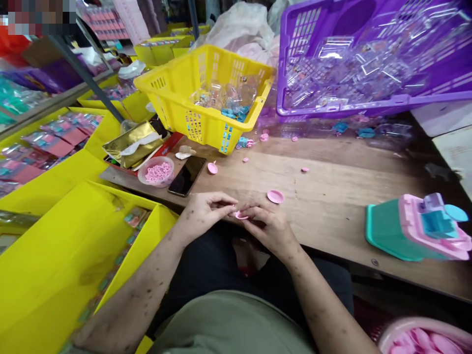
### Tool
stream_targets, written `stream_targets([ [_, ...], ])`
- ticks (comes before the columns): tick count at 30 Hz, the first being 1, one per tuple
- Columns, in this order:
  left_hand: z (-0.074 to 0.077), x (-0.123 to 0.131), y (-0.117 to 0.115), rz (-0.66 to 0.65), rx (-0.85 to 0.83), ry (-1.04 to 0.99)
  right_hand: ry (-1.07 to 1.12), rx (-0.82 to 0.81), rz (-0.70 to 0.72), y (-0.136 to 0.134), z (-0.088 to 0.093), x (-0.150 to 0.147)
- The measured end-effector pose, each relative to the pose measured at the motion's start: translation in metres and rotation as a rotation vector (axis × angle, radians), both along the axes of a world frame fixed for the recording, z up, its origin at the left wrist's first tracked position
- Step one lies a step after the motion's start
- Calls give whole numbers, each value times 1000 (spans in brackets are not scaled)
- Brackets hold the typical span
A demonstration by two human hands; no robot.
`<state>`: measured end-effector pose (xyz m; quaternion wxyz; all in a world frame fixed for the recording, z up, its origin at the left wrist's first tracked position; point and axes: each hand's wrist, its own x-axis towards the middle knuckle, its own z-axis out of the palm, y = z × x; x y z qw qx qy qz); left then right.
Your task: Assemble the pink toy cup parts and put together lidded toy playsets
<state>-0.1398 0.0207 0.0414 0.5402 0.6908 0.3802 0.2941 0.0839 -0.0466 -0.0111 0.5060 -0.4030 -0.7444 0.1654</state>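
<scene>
My right hand point(268, 223) pinches a small round pink plastic piece point(241, 216) at the table's near edge. Close beside it, my left hand point(206, 212) is closed, thumb against fingers, its fingertips almost at the pink piece. Whatever lies between those left fingertips is too small to make out. Just beyond my right hand, a pink oval dish-like piece point(275, 196) rests on the wood. Another pink round piece point(212, 168) with a small stem lies farther left. A clear bowl point(142, 178) of tiny pink parts stands near a dark phone point(187, 176).
A yellow basket point(169, 101) and a tilted purple basket point(332, 103) hold clear plastic packs. A green and pink toy box point(391, 228) stands at the right. Yellow bins point(55, 265) line my left. A tub point(391, 332) of pink pieces is at lower right.
</scene>
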Motion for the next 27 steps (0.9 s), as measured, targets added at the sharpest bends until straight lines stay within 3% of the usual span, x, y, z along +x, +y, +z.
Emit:
stream_targets([
  [5,-12,-4,5,23,-51,-1,24,-30,18,0,-2,2],
  [13,-12,1,7,-22,-203,-73,34,-23,50,2,-3,3],
  [27,-5,0,15,-95,-191,31,-25,-7,37,-4,-6,5],
])
